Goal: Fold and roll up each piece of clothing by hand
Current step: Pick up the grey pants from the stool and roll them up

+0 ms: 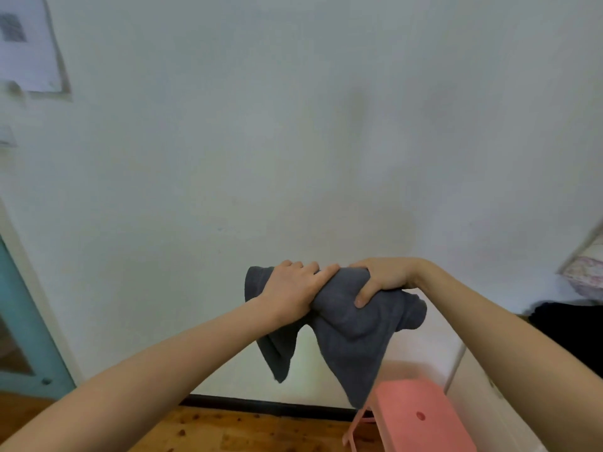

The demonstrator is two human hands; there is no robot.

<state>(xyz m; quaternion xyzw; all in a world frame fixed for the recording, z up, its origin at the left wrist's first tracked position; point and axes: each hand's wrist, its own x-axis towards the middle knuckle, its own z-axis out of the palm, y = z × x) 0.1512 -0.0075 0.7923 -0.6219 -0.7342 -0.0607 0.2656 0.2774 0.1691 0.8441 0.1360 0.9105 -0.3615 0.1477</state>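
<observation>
Both hands hold a dark grey garment (352, 337) up in mid-air in front of a pale wall (293, 141), with nothing under it but open space. The left hand (293, 288) lies palm-down over the left part of the bunched cloth. Its fingers wrap over the top, its thumb is hidden, and its grip is closed on the fabric. The right hand (381, 278) clamps the bunch from the other side, thumb pressed into the near face and fingers curled over the far edge. The 2 hands sit just beside each other, fingertips almost touching. From the held bunch, 2 loose pointed flaps hang down, the longer one on the right, and a rounded fold sticks out past the right wrist.

A pink stool (417, 415) stands on the wooden floor (228, 429) below the longer flap. A sheet of paper (26, 44) hangs on the wall at upper left, above a teal door (19, 321). Some black fabric (567, 327) lies at the right edge.
</observation>
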